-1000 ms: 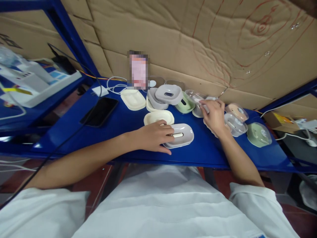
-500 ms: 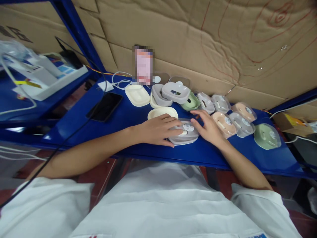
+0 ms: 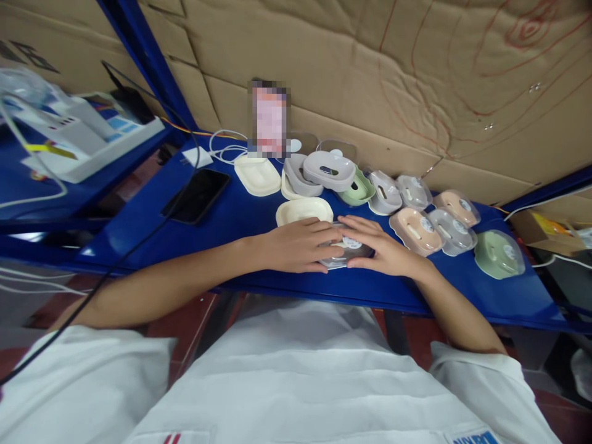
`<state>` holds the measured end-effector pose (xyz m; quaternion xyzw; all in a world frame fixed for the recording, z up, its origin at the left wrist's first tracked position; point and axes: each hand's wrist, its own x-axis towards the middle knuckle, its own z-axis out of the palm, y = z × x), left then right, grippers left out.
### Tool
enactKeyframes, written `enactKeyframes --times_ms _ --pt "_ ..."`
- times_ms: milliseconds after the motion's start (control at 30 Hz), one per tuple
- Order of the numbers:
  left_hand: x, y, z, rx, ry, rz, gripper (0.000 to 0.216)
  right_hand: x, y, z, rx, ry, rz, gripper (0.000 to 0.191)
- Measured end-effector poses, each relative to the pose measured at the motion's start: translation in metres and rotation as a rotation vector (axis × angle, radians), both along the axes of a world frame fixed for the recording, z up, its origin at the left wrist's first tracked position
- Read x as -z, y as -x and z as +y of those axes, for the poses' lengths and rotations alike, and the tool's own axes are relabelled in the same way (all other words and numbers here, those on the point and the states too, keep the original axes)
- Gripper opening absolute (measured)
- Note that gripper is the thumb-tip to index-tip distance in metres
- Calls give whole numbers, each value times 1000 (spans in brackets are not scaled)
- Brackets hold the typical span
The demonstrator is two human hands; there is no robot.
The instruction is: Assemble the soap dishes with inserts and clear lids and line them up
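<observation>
A grey soap dish with a clear lid (image 3: 348, 249) lies on the blue shelf (image 3: 259, 277) in front of me. My left hand (image 3: 296, 245) lies on its left side, fingers curved over the lid and thumb against the front rim. My right hand (image 3: 377, 248) covers its right side, fingers pressed flat on the lid. Most of the dish is hidden under both hands. A cream dish (image 3: 303, 211) sits just behind my left hand.
More soap dishes line the back: cream (image 3: 256, 176), stacked grey (image 3: 324, 171), green (image 3: 357, 191), lidded pink (image 3: 413, 230), lidded green (image 3: 498, 254). A black phone (image 3: 197, 195) lies at left, a cable (image 3: 115, 259) crosses the shelf edge. Cardboard walls stand behind.
My right hand left the dishes at the back, brought a clear lid onto the grey dish, and now presses on it. My left hand stayed on the dish.
</observation>
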<state>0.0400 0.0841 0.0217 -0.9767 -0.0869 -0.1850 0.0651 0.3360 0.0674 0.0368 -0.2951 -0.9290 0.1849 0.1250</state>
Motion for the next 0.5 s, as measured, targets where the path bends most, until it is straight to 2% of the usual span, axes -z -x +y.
enactKeyframes --times_ms 200,367,500 --pt "-2 -1 -3 -19 3 12 33 4 1 -1 -21 -60 61 77" --pt "-5 -1 -6 -20 -41 18 32 6 3 -2 -61 -104 30 74" --pt "-5 -1 -8 -19 -53 14 30 10 5 -1 -93 -211 9 66"
